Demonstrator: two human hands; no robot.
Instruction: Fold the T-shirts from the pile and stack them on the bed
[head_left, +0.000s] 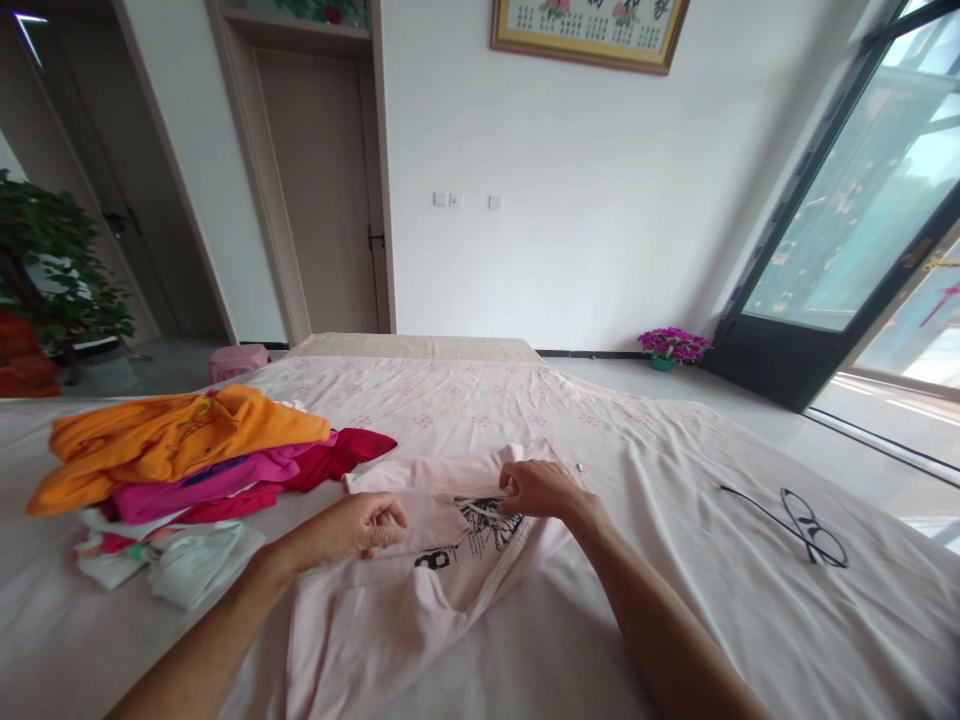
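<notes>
A pale pink garment (pixel 397 605) with black printed lettering and a drawing lies rumpled on the bed, its near part in loose folds. My left hand (pixel 367 525) is over its left side, fingers curled in toward the thumb; whether cloth is between them is hidden. On the right, my right hand (pixel 540 488) bends its fingers down onto the far part beside the print, closed on the fabric. A pale cord-like strip shows near those fingertips. Part of the garment is covered by both hands.
To the left is a pile of clothes with an orange garment (pixel 187 435) on top and white cloth (pixel 202 565) at its near edge. Black-framed glasses (pixel 814 530) rest on the pale bedsheet (pixel 645 480) at right. Beyond stand a pink stool (pixel 240 360) and purple flowers (pixel 673 345).
</notes>
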